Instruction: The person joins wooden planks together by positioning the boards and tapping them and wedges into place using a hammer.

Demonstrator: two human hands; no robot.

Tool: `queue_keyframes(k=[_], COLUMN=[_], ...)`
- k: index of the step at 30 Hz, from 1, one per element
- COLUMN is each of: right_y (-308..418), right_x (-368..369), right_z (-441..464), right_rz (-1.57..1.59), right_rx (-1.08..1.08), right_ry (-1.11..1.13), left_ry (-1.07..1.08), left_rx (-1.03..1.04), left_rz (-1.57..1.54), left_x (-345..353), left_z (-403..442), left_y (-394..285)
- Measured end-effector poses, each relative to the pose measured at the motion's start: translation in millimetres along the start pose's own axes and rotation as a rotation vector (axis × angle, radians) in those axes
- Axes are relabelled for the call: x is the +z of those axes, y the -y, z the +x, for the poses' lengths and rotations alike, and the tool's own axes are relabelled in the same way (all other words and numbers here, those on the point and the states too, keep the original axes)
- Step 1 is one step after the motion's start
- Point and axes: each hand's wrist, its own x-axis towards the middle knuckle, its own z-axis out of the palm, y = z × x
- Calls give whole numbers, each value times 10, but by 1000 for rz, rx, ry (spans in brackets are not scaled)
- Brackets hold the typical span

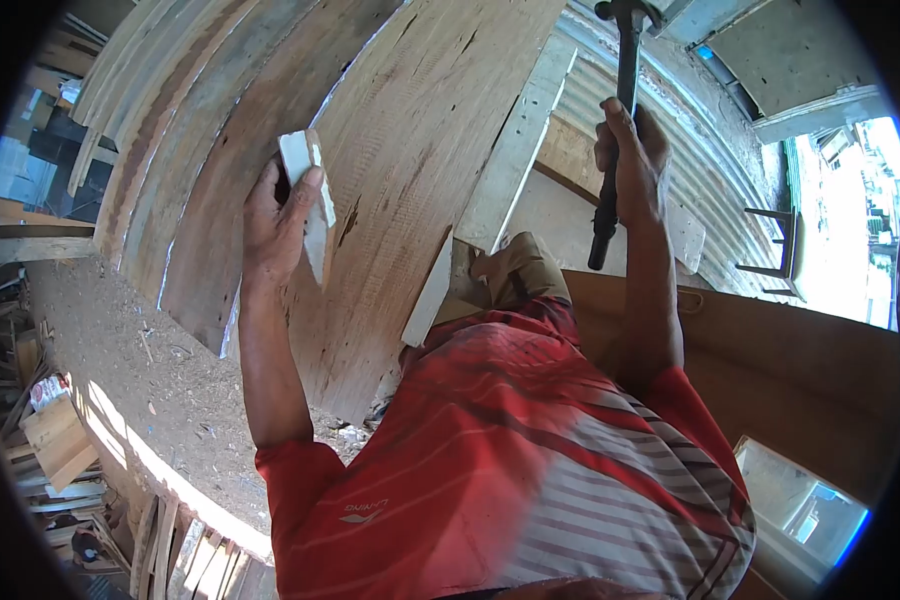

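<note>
Pinched pale block [295, 155] btwn thumb & fingers of L hand [276, 218], w/ thumb on its R side nr the lower half. Had it tilted above the big wood sheet [400, 170]; couldn't tell whether touching or just over the surface. Gripped hammer [627, 75] in R hand [637, 160], w/ fist wrapped round the dark handle, head at top of view, butt sticking out below the fist. Had hammer well apart from block, to the R of the sheet, in front of corrugated metal [705, 215]. Held both arms out fwd, w/ hands well apart. Wore red shirt [450, 420] w/ grey stripes, plus khaki trousers [535, 270]. Had loose pale strip [430, 292] at the sheet's near R edge, nr the trousers; also a long pale board [515, 145] alongside, farther up that edge. Had more layered boards [235, 100] to the L, w/ whitish edges. Saw debris-strewn ground [195, 385] at near L, w/ scrap wood [60, 440] heaped past it. Saw brown panel [800, 350] nr R elbow & dark-legged frame [788, 255] by the bright area, far R.
</note>
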Motion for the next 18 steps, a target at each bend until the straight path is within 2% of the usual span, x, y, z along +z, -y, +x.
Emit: queue_keyframes(k=[3, 8, 10, 13, 18], right_y=[-64, -522, -744, -1031, -1462], right_x=[-11, -193, -226, -409, -668], right_z=[529, 1763, 2322, 2890, 3535], right_rz=[60, 211, 238, 119, 31], right_rx=[-55, -43, -31, 25, 49], right_ry=[5, 23, 17, 21, 26], left_ry=[85, 166, 113, 254, 445], left_rx=[35, 86, 137, 221, 317], left_rz=[88, 134, 171, 163, 397], left_x=[292, 1290, 1803, 2582, 3688], left_z=[229, 832, 1220, 1968, 3225], left_y=[-90, -462, -488, -703, -1003])
